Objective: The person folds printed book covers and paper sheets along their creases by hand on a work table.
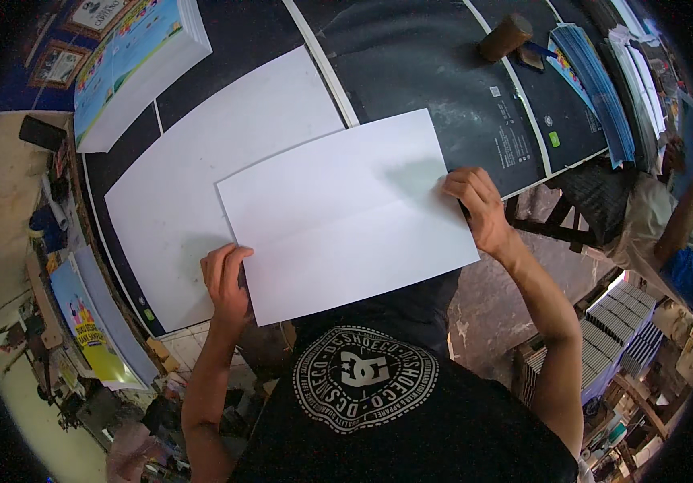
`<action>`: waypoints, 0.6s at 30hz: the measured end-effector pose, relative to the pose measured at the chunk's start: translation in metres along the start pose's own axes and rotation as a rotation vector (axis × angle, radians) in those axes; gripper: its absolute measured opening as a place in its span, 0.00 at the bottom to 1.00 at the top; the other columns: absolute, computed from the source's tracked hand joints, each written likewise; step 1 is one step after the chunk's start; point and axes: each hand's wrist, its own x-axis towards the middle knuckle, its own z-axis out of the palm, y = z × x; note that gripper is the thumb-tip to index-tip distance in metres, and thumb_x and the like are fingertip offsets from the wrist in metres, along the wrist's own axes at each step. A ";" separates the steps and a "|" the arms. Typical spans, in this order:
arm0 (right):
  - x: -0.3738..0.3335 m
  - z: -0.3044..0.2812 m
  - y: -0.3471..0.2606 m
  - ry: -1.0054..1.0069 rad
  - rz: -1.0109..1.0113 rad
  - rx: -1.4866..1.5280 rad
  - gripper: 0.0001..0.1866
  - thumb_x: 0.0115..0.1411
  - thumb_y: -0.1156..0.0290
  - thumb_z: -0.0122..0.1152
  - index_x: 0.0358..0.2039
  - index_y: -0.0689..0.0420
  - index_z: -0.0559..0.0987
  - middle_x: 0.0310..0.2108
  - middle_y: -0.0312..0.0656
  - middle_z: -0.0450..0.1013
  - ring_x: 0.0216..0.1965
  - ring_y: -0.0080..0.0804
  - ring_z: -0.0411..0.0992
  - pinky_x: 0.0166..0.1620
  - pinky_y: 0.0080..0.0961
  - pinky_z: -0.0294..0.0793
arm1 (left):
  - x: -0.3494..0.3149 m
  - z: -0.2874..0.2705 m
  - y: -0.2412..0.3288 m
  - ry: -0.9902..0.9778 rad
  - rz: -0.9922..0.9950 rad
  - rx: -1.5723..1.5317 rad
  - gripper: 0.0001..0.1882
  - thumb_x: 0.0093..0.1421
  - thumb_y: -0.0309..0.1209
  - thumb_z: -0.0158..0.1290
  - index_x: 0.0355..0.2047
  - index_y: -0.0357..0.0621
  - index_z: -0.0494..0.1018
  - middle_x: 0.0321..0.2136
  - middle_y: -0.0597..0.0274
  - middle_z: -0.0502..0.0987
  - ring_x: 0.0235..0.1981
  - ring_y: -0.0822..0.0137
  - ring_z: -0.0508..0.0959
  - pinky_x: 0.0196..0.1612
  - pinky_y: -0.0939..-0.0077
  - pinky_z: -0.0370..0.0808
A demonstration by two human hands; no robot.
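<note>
A white paper sheet [346,217] is held up in front of my body, with a faint crease running across its middle. My left hand [227,282] grips its left edge with curled fingers, the thumb hidden behind the paper. At the opposite edge, my right hand [482,211] pinches the sheet between fingers and thumb. Beneath and beyond it, a larger white sheet [193,161] lies flat on the black worktable [411,64]. The near edge of the held sheet hangs past the table, over my dark shirt.
A thick stack of colourful printed sheets [141,68] stands at the far left. A wooden mallet [507,37] and blue-edged booklets [596,97] are at the far right. Another person's arm [679,221] shows at the right rim, above stacked books [616,318]. Printed covers [93,322] lie at left.
</note>
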 end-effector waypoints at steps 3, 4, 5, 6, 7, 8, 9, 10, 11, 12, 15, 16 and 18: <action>0.001 -0.001 -0.002 -0.004 -0.005 -0.030 0.15 0.51 0.71 0.56 0.40 0.59 0.75 0.42 0.46 0.72 0.44 0.45 0.70 0.47 0.37 0.68 | -0.001 0.000 0.000 0.001 -0.009 -0.002 0.16 0.46 0.27 0.60 0.38 0.41 0.75 0.38 0.55 0.75 0.40 0.56 0.75 0.45 0.63 0.66; 0.002 -0.001 -0.003 0.002 -0.017 -0.059 0.14 0.51 0.70 0.56 0.40 0.58 0.76 0.42 0.44 0.72 0.44 0.44 0.70 0.47 0.36 0.67 | -0.002 0.000 0.000 0.004 -0.011 -0.004 0.16 0.46 0.27 0.59 0.38 0.41 0.75 0.38 0.55 0.75 0.40 0.56 0.75 0.45 0.63 0.66; 0.002 -0.001 -0.003 0.009 -0.029 -0.088 0.14 0.51 0.70 0.57 0.39 0.58 0.76 0.42 0.43 0.73 0.44 0.43 0.70 0.46 0.35 0.66 | -0.001 -0.001 0.001 0.004 -0.011 -0.004 0.16 0.46 0.27 0.59 0.38 0.41 0.75 0.38 0.55 0.75 0.40 0.56 0.75 0.45 0.63 0.66; 0.002 -0.002 -0.003 0.008 -0.029 -0.087 0.14 0.51 0.70 0.57 0.39 0.58 0.76 0.42 0.43 0.73 0.44 0.43 0.70 0.46 0.35 0.66 | 0.000 -0.002 0.003 -0.010 -0.027 -0.013 0.16 0.46 0.27 0.60 0.38 0.41 0.75 0.38 0.55 0.75 0.40 0.56 0.75 0.45 0.63 0.66; 0.002 -0.002 -0.003 0.014 -0.028 -0.094 0.14 0.51 0.69 0.57 0.39 0.57 0.76 0.42 0.42 0.73 0.44 0.42 0.70 0.46 0.35 0.66 | 0.001 -0.003 0.004 -0.024 -0.043 -0.021 0.16 0.46 0.27 0.60 0.38 0.40 0.75 0.38 0.55 0.75 0.40 0.56 0.75 0.46 0.62 0.66; 0.002 -0.002 -0.003 0.020 -0.028 -0.101 0.13 0.51 0.69 0.58 0.38 0.57 0.76 0.42 0.41 0.73 0.43 0.41 0.70 0.46 0.34 0.65 | 0.000 -0.003 0.004 -0.024 -0.044 -0.020 0.16 0.46 0.27 0.60 0.38 0.40 0.75 0.38 0.55 0.75 0.40 0.56 0.75 0.46 0.62 0.66; 0.002 -0.002 -0.004 0.019 -0.029 -0.101 0.13 0.51 0.69 0.58 0.38 0.57 0.76 0.42 0.41 0.73 0.43 0.41 0.70 0.46 0.34 0.65 | 0.001 -0.002 0.003 -0.019 -0.037 -0.023 0.16 0.46 0.27 0.60 0.38 0.40 0.75 0.38 0.55 0.75 0.40 0.56 0.75 0.46 0.62 0.66; 0.002 -0.001 -0.004 0.023 -0.030 -0.107 0.13 0.51 0.69 0.58 0.38 0.56 0.76 0.42 0.40 0.73 0.43 0.40 0.70 0.45 0.34 0.65 | 0.001 -0.002 0.003 -0.014 -0.030 -0.026 0.16 0.46 0.26 0.60 0.38 0.40 0.76 0.38 0.55 0.75 0.40 0.56 0.74 0.46 0.62 0.65; 0.001 -0.001 -0.003 0.026 -0.030 -0.114 0.13 0.51 0.69 0.58 0.38 0.56 0.76 0.42 0.40 0.73 0.42 0.40 0.70 0.44 0.33 0.64 | 0.001 -0.002 0.003 -0.014 -0.030 -0.026 0.16 0.46 0.26 0.60 0.38 0.40 0.76 0.38 0.55 0.75 0.40 0.56 0.74 0.46 0.62 0.65; 0.001 -0.001 -0.004 0.026 -0.030 -0.114 0.13 0.51 0.69 0.58 0.38 0.56 0.76 0.42 0.40 0.73 0.42 0.40 0.70 0.44 0.33 0.64 | 0.001 -0.002 0.003 -0.016 -0.030 -0.030 0.16 0.46 0.26 0.60 0.38 0.40 0.75 0.38 0.55 0.75 0.40 0.56 0.74 0.46 0.62 0.65; 0.002 -0.001 -0.004 0.027 -0.030 -0.127 0.13 0.51 0.69 0.58 0.38 0.56 0.76 0.42 0.40 0.73 0.41 0.39 0.69 0.43 0.33 0.64 | 0.000 -0.001 0.002 -0.014 -0.034 -0.033 0.16 0.47 0.26 0.60 0.38 0.39 0.75 0.38 0.55 0.75 0.40 0.56 0.74 0.46 0.62 0.66; 0.002 -0.001 -0.005 0.026 -0.026 -0.131 0.13 0.51 0.69 0.57 0.38 0.56 0.76 0.42 0.40 0.73 0.41 0.39 0.69 0.43 0.33 0.64 | 0.000 -0.001 0.002 -0.010 -0.038 -0.031 0.16 0.47 0.26 0.60 0.38 0.39 0.76 0.38 0.55 0.75 0.40 0.56 0.74 0.46 0.61 0.66; 0.002 -0.001 -0.005 0.026 -0.021 -0.134 0.13 0.51 0.69 0.57 0.39 0.56 0.76 0.42 0.40 0.73 0.41 0.39 0.69 0.43 0.33 0.64 | 0.001 -0.003 0.002 -0.018 -0.044 -0.036 0.16 0.46 0.26 0.61 0.38 0.40 0.76 0.38 0.55 0.75 0.40 0.56 0.74 0.46 0.61 0.66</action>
